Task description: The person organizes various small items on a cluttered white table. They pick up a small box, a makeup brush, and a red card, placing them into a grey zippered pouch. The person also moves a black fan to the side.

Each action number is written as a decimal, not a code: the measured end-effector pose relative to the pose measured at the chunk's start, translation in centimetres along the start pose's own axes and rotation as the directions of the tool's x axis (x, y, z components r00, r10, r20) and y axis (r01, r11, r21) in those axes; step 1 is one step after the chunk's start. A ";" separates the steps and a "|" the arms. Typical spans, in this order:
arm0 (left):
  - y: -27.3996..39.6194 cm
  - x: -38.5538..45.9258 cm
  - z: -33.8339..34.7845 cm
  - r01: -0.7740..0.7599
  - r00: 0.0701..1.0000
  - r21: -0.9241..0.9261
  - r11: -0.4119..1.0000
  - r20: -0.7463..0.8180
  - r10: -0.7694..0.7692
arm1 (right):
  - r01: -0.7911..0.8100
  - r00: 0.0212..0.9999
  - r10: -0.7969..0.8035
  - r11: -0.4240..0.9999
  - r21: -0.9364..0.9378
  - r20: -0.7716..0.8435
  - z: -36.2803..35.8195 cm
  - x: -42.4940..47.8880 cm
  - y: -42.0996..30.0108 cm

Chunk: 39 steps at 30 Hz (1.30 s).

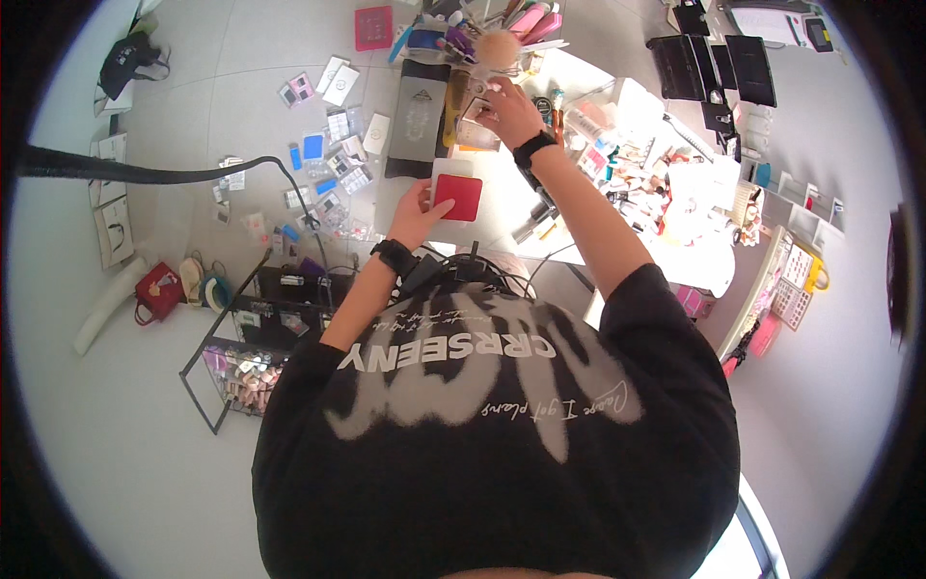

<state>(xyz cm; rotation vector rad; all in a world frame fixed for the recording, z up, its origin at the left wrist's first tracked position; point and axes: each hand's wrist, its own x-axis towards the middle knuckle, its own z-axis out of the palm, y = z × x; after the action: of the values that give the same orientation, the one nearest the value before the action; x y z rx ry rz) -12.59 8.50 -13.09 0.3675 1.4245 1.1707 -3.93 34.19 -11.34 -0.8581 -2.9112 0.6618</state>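
Observation:
My left hand (414, 216) grips a flat red square (463, 199), its thumb lying across the front. A white flat piece (464, 168) shows behind the red square's far edge. Farther out, my right hand (514, 116) reaches over a small clear box (477, 134), fingers bent at its far rim. Whether those fingers pinch anything is too small to make out. Left of the box lies a long grey-and-black flat case (417, 119). A round, pale fluffy brush (498, 49) stands just beyond my right hand.
Many small cosmetic items (644, 181) crowd the white table (499, 231) on the right. Brushes and pink-handled tools (539, 25) fill its far end. Small packets (336, 170) lie on the floor at left. A black-framed rack (217, 362) stands near my left elbow; a black cable (289, 174) hangs above.

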 end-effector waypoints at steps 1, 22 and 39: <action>0.1 -0.1 0.0 -0.012 1.000 -0.001 1.000 -0.005 0.012 | 0.054 0.998 -0.054 0.998 0.008 -0.015 -0.2 0.6 -0.1; 2.5 -1.2 1.1 0.039 0.999 0.120 0.992 -0.025 -0.036 | -0.035 0.973 0.021 0.998 0.058 0.230 0.6 0.3 0.4; 3.6 7.3 4.3 -0.232 0.967 0.195 0.953 -0.064 0.248 | -0.453 0.831 0.525 0.449 0.770 0.183 -6.9 -15.1 1.2</action>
<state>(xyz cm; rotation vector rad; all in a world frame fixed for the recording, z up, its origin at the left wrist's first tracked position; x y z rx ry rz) -12.12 17.65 -13.43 0.6424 1.6052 1.2636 10.51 29.88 -4.32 -1.4817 -1.8275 1.7204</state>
